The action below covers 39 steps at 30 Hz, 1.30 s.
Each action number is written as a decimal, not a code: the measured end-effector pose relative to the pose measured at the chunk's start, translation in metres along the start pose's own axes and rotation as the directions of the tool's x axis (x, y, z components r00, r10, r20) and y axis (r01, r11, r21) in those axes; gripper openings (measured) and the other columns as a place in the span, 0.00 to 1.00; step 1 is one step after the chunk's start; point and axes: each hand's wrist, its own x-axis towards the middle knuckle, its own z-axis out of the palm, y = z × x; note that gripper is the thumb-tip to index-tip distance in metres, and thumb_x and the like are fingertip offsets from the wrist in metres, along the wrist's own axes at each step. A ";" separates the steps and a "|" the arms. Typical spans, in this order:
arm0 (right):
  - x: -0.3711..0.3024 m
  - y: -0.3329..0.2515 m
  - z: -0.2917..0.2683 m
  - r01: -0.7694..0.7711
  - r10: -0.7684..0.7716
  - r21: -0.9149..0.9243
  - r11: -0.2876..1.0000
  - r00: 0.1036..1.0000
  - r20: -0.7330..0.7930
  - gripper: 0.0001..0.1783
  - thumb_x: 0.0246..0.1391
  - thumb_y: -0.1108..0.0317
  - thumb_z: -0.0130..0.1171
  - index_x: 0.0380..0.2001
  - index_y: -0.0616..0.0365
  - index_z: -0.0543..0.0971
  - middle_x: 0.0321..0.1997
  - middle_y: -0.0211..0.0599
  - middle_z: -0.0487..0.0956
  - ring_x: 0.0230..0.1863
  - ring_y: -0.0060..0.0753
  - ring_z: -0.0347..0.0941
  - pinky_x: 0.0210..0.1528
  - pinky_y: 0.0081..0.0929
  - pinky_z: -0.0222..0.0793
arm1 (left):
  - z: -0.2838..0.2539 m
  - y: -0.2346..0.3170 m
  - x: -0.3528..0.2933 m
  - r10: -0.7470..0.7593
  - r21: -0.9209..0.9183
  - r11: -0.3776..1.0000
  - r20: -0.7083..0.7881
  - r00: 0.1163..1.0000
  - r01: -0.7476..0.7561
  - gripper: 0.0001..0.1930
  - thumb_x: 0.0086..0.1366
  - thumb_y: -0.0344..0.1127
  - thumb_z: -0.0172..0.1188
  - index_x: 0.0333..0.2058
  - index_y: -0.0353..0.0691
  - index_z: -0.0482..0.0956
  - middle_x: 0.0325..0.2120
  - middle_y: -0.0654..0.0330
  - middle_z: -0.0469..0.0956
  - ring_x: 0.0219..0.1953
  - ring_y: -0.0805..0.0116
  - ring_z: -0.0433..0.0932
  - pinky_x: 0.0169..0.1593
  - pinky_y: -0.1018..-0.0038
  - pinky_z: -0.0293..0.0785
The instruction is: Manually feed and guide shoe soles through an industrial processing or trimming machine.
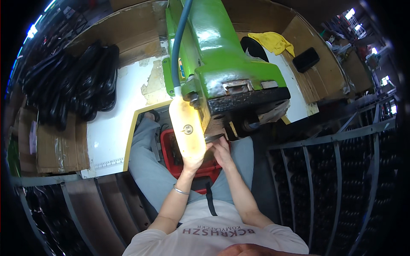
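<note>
Both hands are up under the head of the green machine (222,51), close together. My left hand (194,160) sits behind a translucent yellowish guard (187,128), so I cannot tell whether its fingers are curled or spread; it seems to press up against the guard's lower end. My right hand (221,149) is the nearer one to the dark ring-shaped piece (213,138), fingertips closed on its edge in a light pinch. That piece lies at about twelve o'clock from the right hand, touching it, and at about one o'clock from the left hand. Its long axis runs roughly from nine to three o'clock, flat beneath the black underside of the machine head. Below the hands, at six o'clock, a red crate (171,158) rests between my knees. Further out, at ten o'clock, a heap of black rubber loops (81,81) lies on the white bench (106,141). At one o'clock a yellow cloth (275,42) lies well apart.
</note>
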 end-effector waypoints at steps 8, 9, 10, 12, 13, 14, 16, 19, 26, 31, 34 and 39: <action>-0.011 -0.032 -0.011 0.093 -0.080 0.126 0.988 0.991 -0.107 0.27 0.60 0.66 0.54 0.61 0.53 0.59 0.55 0.38 0.70 0.53 0.40 0.70 0.46 0.47 0.76 | 0.003 0.002 -0.001 -0.011 -0.030 0.999 -0.076 0.997 0.009 0.14 0.48 0.23 0.72 0.33 0.31 0.78 0.32 0.58 0.81 0.34 0.73 0.78 0.41 0.77 0.74; -0.011 -0.045 -0.008 0.162 -0.147 0.081 0.983 0.975 -0.170 0.29 0.58 0.69 0.57 0.61 0.55 0.59 0.53 0.39 0.71 0.52 0.39 0.71 0.43 0.44 0.78 | -0.004 0.001 0.000 0.049 0.098 0.994 -0.063 0.997 -0.042 0.14 0.47 0.23 0.72 0.33 0.31 0.78 0.32 0.58 0.81 0.33 0.74 0.78 0.40 0.77 0.75; -0.014 -0.061 -0.010 0.228 -0.222 0.000 0.974 0.950 -0.220 0.31 0.56 0.71 0.58 0.61 0.57 0.59 0.53 0.40 0.71 0.51 0.37 0.71 0.42 0.44 0.78 | -0.004 0.013 0.002 0.025 0.191 0.981 -0.038 0.999 -0.017 0.13 0.46 0.22 0.73 0.30 0.32 0.78 0.30 0.58 0.80 0.31 0.74 0.78 0.38 0.78 0.75; -0.017 -0.090 -0.006 0.330 -0.366 -0.163 0.930 0.878 -0.308 0.33 0.52 0.75 0.62 0.60 0.61 0.60 0.52 0.42 0.71 0.51 0.34 0.70 0.45 0.41 0.77 | -0.014 0.021 0.007 0.000 0.106 0.994 -0.007 1.000 0.000 0.12 0.46 0.21 0.72 0.29 0.32 0.78 0.29 0.58 0.80 0.30 0.74 0.78 0.37 0.77 0.76; -0.020 -0.101 -0.003 0.366 -0.432 -0.241 0.899 0.830 -0.353 0.34 0.50 0.76 0.64 0.59 0.63 0.61 0.52 0.42 0.71 0.51 0.33 0.70 0.47 0.38 0.75 | -0.020 0.030 0.007 -0.023 0.029 0.999 0.028 0.999 0.022 0.11 0.47 0.20 0.71 0.28 0.33 0.78 0.28 0.58 0.80 0.29 0.73 0.78 0.37 0.77 0.76; -0.017 -0.109 0.000 0.425 -0.548 -0.376 0.823 0.767 -0.334 0.34 0.49 0.77 0.65 0.58 0.66 0.63 0.51 0.41 0.71 0.50 0.31 0.69 0.53 0.30 0.69 | -0.020 0.061 0.019 0.059 0.175 0.981 0.153 0.987 -0.086 0.13 0.46 0.19 0.71 0.31 0.33 0.78 0.28 0.58 0.80 0.30 0.71 0.79 0.37 0.76 0.77; -0.022 -0.125 0.011 0.485 -0.615 -0.429 0.762 0.750 -0.243 0.35 0.47 0.75 0.67 0.58 0.66 0.64 0.51 0.40 0.72 0.50 0.31 0.69 0.54 0.25 0.65 | -0.044 0.060 0.020 0.100 0.276 0.950 0.174 0.980 -0.145 0.15 0.47 0.22 0.70 0.35 0.27 0.78 0.30 0.54 0.81 0.30 0.70 0.81 0.38 0.75 0.77; -0.026 -0.137 0.034 0.544 -0.669 -0.484 0.686 0.733 -0.124 0.37 0.46 0.75 0.68 0.59 0.65 0.62 0.50 0.41 0.72 0.49 0.30 0.70 0.52 0.24 0.67 | -0.051 0.092 0.026 0.127 0.201 0.968 0.135 0.983 -0.153 0.15 0.49 0.18 0.65 0.37 0.27 0.75 0.31 0.54 0.79 0.32 0.70 0.79 0.39 0.75 0.77; -0.028 -0.138 0.060 0.672 -0.715 -0.468 0.574 0.690 0.113 0.38 0.46 0.78 0.66 0.60 0.65 0.60 0.49 0.43 0.72 0.46 0.30 0.72 0.48 0.25 0.71 | -0.077 0.102 0.021 0.078 0.024 0.997 0.068 0.995 -0.080 0.18 0.48 0.14 0.64 0.37 0.29 0.69 0.32 0.56 0.74 0.35 0.69 0.77 0.41 0.76 0.76; -0.022 -0.146 0.035 0.658 -0.693 -0.401 0.638 0.717 0.075 0.42 0.43 0.74 0.68 0.60 0.64 0.58 0.54 0.42 0.66 0.52 0.32 0.65 0.54 0.25 0.64 | -0.055 0.105 0.020 0.108 0.366 0.911 0.229 0.968 -0.188 0.18 0.46 0.19 0.65 0.38 0.31 0.73 0.32 0.54 0.76 0.34 0.69 0.78 0.40 0.75 0.75; -0.018 -0.147 0.026 0.648 -0.688 -0.410 0.642 0.723 0.065 0.44 0.42 0.73 0.70 0.61 0.62 0.58 0.54 0.41 0.65 0.54 0.32 0.63 0.55 0.24 0.62 | -0.027 0.069 0.015 0.195 0.364 0.904 0.117 0.974 -0.225 0.18 0.46 0.27 0.65 0.37 0.30 0.74 0.29 0.51 0.76 0.29 0.62 0.77 0.36 0.72 0.74; -0.008 -0.129 0.023 0.545 -0.726 -0.727 0.418 0.681 0.094 0.19 0.47 0.84 0.61 0.45 0.64 0.73 0.38 0.32 0.67 0.34 0.18 0.65 0.34 0.15 0.66 | -0.019 0.039 0.020 0.476 0.407 0.833 -0.177 0.862 -0.376 0.12 0.52 0.25 0.63 0.32 0.34 0.68 0.25 0.55 0.72 0.25 0.68 0.73 0.28 0.76 0.69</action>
